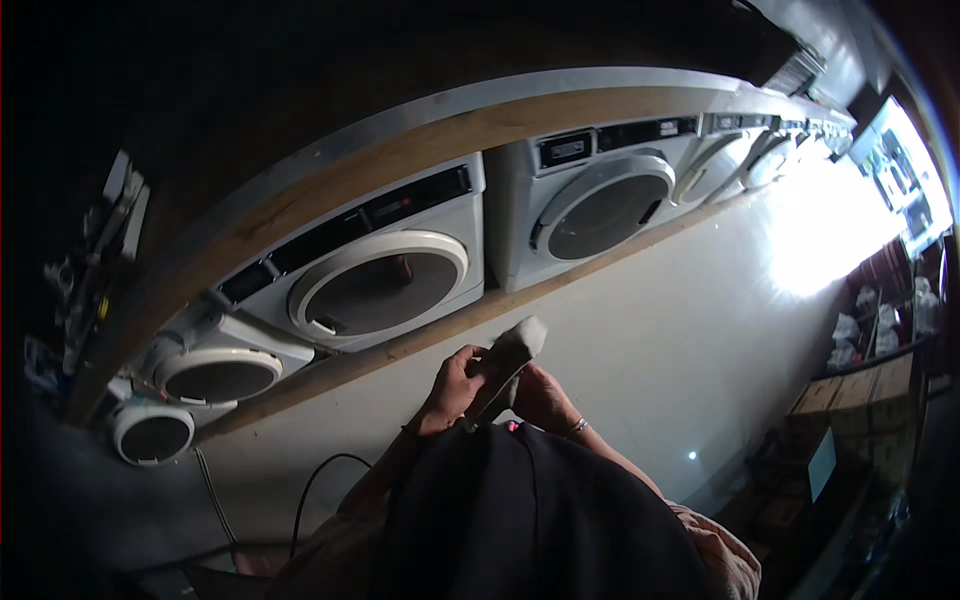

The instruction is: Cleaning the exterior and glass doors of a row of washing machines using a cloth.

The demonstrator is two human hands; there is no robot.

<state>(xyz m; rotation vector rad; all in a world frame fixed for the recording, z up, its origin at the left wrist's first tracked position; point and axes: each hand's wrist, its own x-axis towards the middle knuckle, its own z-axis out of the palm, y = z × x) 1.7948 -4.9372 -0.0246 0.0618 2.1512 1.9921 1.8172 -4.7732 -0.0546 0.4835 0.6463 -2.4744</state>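
Observation:
A grey cloth item (507, 367) with a pale, whitish end is held up in front of my body, between both hands. My left hand (456, 386) grips its left side, fingers curled around it. On the other side, my right hand (546, 399) holds its lower right edge, with the fingers partly hidden behind the cloth. Just beyond the hands stands a white front-loading machine (472, 217) with a round dark door, shut. Dark fabric covers the lower middle of the view.
Several more front-loading machines (607, 206) line a wooden-edged counter (465, 124). Cardboard boxes (862, 390) and shelves with bagged goods (889, 330) stand at the right. Pale floor (637, 315) runs between. A black cable (301, 491) loops at lower left.

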